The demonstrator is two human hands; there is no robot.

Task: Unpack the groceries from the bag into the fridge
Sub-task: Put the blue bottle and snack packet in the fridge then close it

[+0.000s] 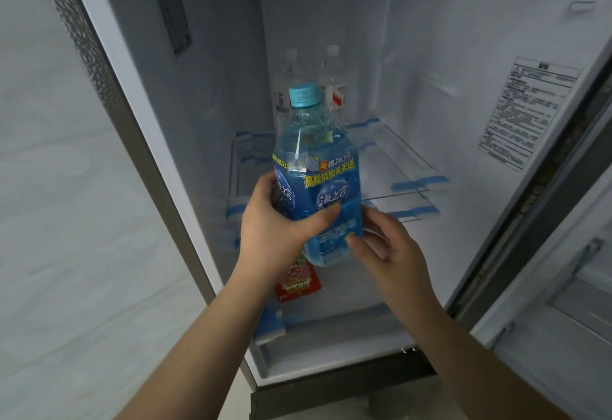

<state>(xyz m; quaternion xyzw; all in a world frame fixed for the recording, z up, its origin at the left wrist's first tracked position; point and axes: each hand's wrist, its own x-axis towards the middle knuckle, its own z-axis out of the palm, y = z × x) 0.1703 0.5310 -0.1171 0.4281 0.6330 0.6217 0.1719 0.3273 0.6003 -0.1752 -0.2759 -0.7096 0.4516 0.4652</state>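
Head view: the left hand point(271, 221) grips a blue bottle point(318, 181) upright in front of the open fridge point(430, 55), fingers curled round its label and thumb pressed across the front. The right hand point(387, 247) touches the bottle's lower right side, thumb tip on the label, fingers loosely curled behind (how far they wrap I cannot tell). Two clear bottles point(331, 82) stand on the glass shelf point(414, 168) at the back. A red packet point(298, 282) lies on the floor below.

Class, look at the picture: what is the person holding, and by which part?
A blue bottle: left hand grips its labelled lower body; right hand pinches near its base.
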